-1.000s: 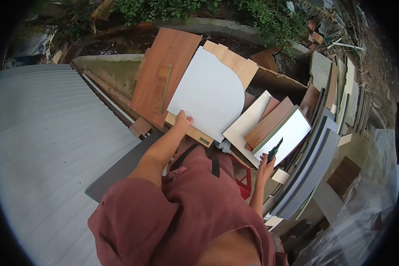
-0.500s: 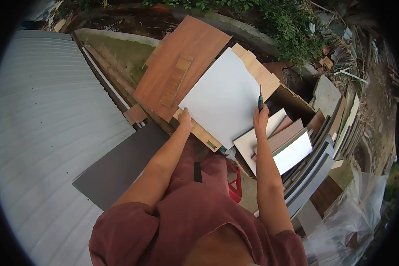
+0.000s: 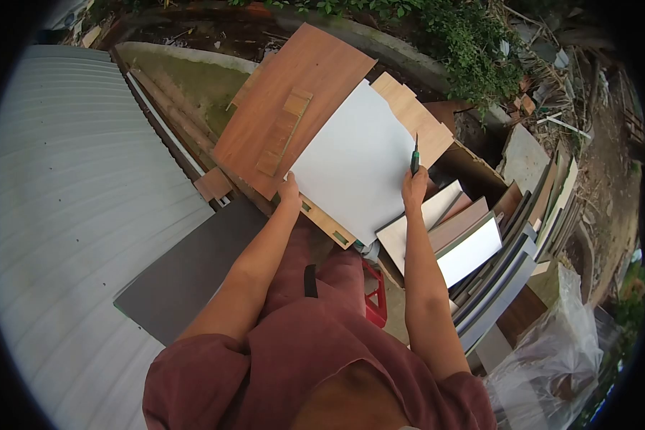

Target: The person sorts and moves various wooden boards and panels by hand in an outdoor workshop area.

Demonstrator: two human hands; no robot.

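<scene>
A large white sheet (image 3: 358, 158) lies tilted over a wooden board (image 3: 326, 221) with cut-out slots along its near edge. At the sheet's left corner, my left hand (image 3: 289, 190) is closed on its edge, thumb on top. My right hand (image 3: 413, 188) is closed around a slim pointed tool (image 3: 416, 159) with a green and black handle, its thin dark tip pointing away from me. That hand is beside the sheet's right edge; whether it also grips the sheet is hidden. A brown wood-grain panel (image 3: 322, 72) lies beyond the sheet, with a small wooden strip (image 3: 283, 132) on it.
Several board offcuts (image 3: 469, 247) lean to the right, beside long stacked strips (image 3: 502, 287). A dark grey panel (image 3: 186, 272) rests on the corrugated metal sheet (image 3: 72, 179) at left. Near my legs is a red plastic object (image 3: 375, 301); clear plastic wrap (image 3: 552, 351) lies at lower right.
Both hands and the white sheet have shifted slightly left, and more of the slotted wooden edge shows beside my left hand. The pointed tool stays in my right hand.
</scene>
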